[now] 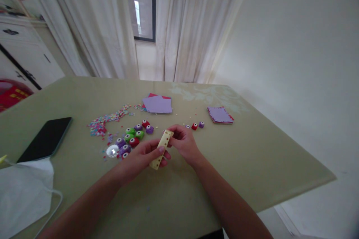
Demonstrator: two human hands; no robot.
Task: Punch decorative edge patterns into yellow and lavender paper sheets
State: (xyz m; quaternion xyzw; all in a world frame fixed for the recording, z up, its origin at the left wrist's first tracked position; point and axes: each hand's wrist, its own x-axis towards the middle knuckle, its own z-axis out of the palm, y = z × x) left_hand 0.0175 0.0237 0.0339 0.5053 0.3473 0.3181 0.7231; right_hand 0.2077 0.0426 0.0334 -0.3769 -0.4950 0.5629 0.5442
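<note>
My left hand (148, 154) grips the lower part of a pale yellow, narrow bar with a row of dark holes (162, 148), thumb on its face. The fingers of my right hand (182, 140) are closed at the bar's upper end; whether they pinch something small there is hidden. The bar is tilted, its top leaning right. Left of my hands sits a cluster of small purple, green and red pieces with white, eye-like tops (130, 138). A shiny silver round piece (112, 151) lies beside them. Just beyond my right hand stand a few similar pieces (194, 126).
Tiny coloured paper bits (105, 121) are scattered at the left. Purple and red paper sheets (158, 104) lie at the back, with a smaller stack (220, 115) at the right. A phone (46, 138) and a white face mask (25, 194) occupy the left side of the table (246, 164).
</note>
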